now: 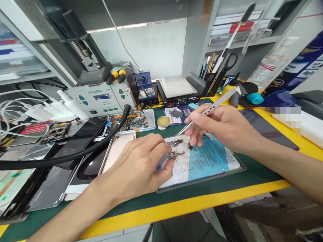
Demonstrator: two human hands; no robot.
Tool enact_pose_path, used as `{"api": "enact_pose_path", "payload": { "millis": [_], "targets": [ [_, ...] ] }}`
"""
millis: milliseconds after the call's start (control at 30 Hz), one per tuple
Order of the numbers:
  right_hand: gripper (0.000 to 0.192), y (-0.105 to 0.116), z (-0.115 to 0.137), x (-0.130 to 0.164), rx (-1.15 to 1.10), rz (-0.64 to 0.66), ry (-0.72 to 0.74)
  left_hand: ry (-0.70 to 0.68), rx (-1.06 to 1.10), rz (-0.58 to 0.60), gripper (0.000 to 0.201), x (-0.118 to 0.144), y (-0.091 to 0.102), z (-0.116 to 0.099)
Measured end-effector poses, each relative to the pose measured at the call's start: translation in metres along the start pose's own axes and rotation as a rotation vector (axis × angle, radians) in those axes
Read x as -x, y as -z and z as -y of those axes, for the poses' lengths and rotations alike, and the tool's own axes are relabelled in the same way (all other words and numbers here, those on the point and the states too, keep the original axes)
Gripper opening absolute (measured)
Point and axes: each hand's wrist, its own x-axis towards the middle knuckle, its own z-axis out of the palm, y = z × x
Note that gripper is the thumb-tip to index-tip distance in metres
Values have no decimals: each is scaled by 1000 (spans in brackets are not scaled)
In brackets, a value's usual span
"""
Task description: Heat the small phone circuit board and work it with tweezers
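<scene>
Lying on green bench, stained work mat was seen. Left hand was closed on small metal part at mat's left edge. Tweezers were pinched in right hand, tips lowered beside second part.

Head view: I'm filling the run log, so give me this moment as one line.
left hand: pinching small metal part on work mat | right hand: holding tweezers, tips down near second part
</scene>
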Motion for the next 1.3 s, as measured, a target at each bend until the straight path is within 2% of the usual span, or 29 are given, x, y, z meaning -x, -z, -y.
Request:
{"api": "enact_pose_path", "payload": {
  "millis": [100,167,300,433,667,833,1033,1167,1300],
  "targets": [
    [31,-1,2,10,-41,-102,58,-57,12,-143,12,2,-4,2],
    [26,-2,3,15,-7,-125,99,-57,41,-224,14,3,-4,1],
    [18,-7,2,20,66,-19,56,-5,94,-313,17,3,-3,-3],
    [19,-9,0,21,14,78,0,-5,91,-338,15,1,-4,-7],
    [16,-6,-3,22,-21,88,-17,14,115,-323,29,1,-8,-11],
    [16,-7,-3,22,-27,94,-37,3,142,-335,20,2,-9,-11],
    [14,-9,-2,23,-35,89,-51,12,149,-361,20,1,-7,-12],
    [14,-10,-1,24,-22,93,-56,54,243,-371,19,-1,-5,-17],
    [13,-13,-1,26,-17,118,-61,140,439,-408,21,-3,-7,-27]
  ]
}}
